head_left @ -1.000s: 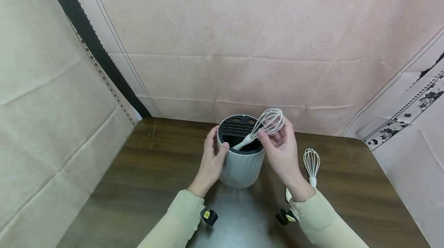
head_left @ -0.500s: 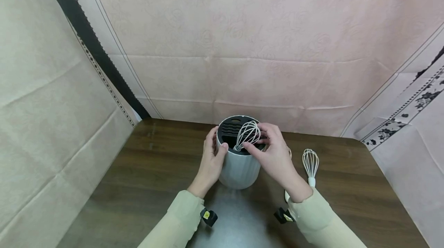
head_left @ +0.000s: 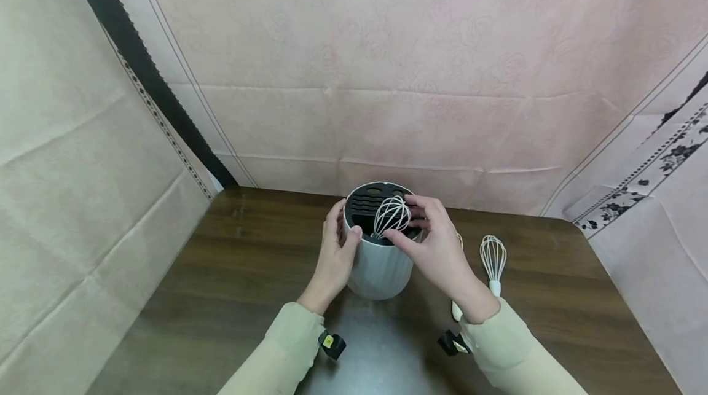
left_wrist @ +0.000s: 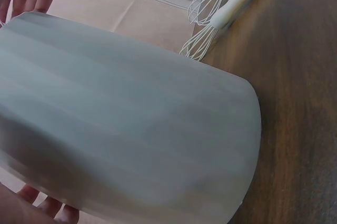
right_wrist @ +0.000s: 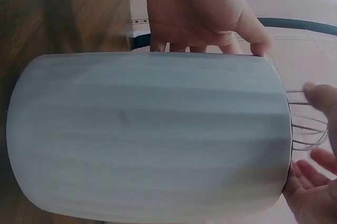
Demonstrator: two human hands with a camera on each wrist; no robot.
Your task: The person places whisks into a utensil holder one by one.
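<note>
In the head view, a light grey ribbed utensil holder with a black slotted lid stands upright on the table. My left hand grips its left side, thumb near the front rim. A whisk with white wires stands in the lid's large front opening; its handle is hidden inside. My right hand holds the whisk's wire head, thumb in front and fingers to the right. In the right wrist view, the thumb is right at the wires above the rim.
A second white whisk lies on the wooden table right of my right forearm. Another whisk lies beside it, mostly hidden behind my right hand in the head view. A pale cloth hangs behind the table.
The whisk has gone from tilted across the rim to standing deep in the opening, its handle now out of sight. My right hand moved left and down with it; my left hand stayed on the holder.
</note>
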